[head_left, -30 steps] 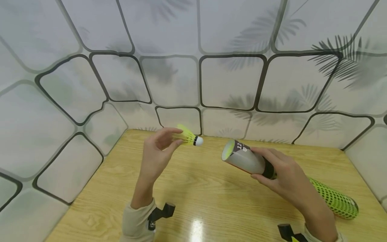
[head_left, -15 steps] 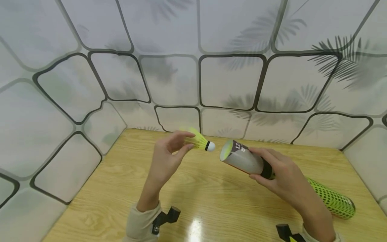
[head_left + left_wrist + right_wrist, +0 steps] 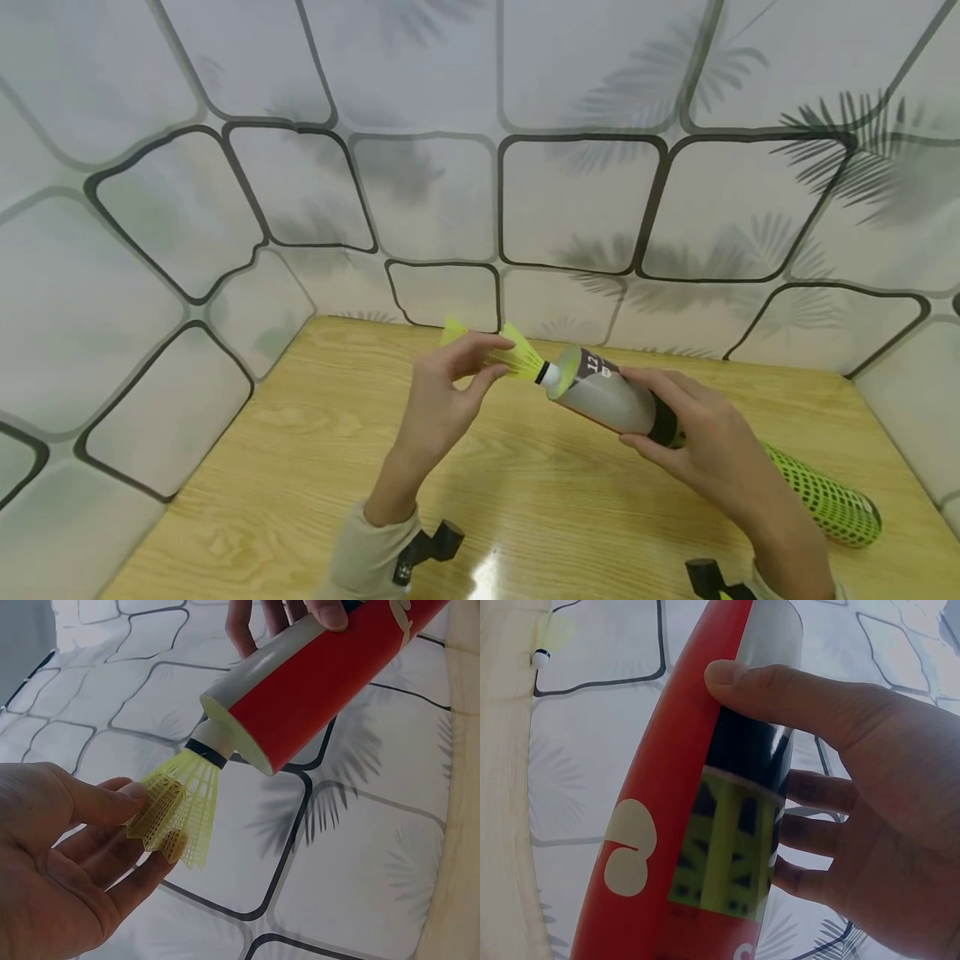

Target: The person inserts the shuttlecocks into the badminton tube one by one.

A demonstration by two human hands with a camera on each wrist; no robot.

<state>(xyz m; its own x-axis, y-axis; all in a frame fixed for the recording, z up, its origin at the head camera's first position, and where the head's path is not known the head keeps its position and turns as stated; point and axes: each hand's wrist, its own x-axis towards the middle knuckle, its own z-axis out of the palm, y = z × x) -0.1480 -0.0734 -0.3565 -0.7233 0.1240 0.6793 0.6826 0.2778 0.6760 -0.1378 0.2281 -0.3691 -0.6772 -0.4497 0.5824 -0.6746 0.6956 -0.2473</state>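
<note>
A yellow shuttlecock is pinched by its skirt between the thumb and fingers of my left hand. Its white cork points right, right at the open mouth of a shuttlecock tube. The left wrist view shows the cork overlapping the tube's rim, below a red and silver wall. My right hand grips the tube around its middle, tilted with the mouth up and left. In the right wrist view, the thumb lies across the tube's red side, above a green patterned section.
A green tube with dark dots lies on the wooden table behind my right forearm. Another yellow shuttlecock is partly hidden behind my left hand near the back edge. A patterned wall encloses the table's back and sides.
My left hand has moved right with the shuttlecock, bringing its cork from well apart to the tube's mouth. The right hand and tube have stayed almost still.
</note>
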